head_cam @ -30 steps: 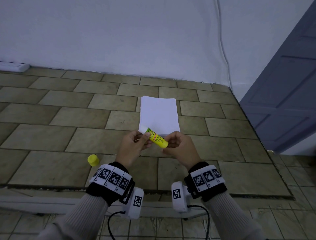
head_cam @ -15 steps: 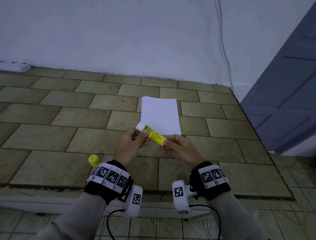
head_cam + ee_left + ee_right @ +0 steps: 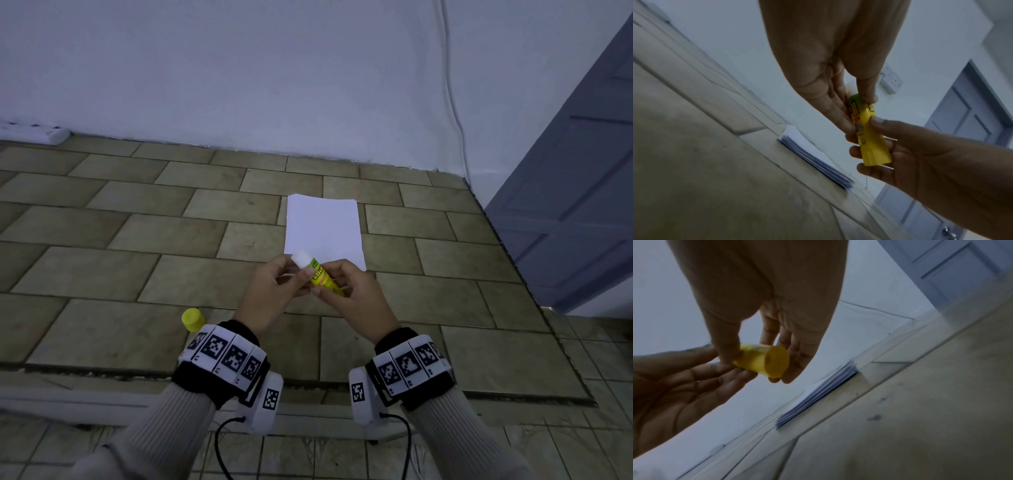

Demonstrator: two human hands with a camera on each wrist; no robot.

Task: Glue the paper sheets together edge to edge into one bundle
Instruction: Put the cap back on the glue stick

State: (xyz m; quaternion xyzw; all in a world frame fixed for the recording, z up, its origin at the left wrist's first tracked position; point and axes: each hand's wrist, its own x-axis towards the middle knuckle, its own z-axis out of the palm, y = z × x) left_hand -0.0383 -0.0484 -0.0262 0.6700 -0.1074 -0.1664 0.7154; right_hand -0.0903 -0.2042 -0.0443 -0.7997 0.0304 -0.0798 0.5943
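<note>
Both hands are gripping the glue stick [image 3: 320, 275] over the floor: the left hand [image 3: 270, 296] pinching near its white tip, now raised further than a second ago, the right hand [image 3: 352, 298] curling round the base. The paper stack [image 3: 323, 228] is lying untouched just beyond, the cap [image 3: 192, 319] sitting off to the left, so gluing is probably about to begin.

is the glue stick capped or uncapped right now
Uncapped. The glue stick, held by the left hand and right hand, shows its white tip; the yellow cap lies on the floor.

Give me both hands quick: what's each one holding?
Left hand: pinching the white-tipped end of the glue stick.
Right hand: gripping the same glue stick at its yellow base.
</note>
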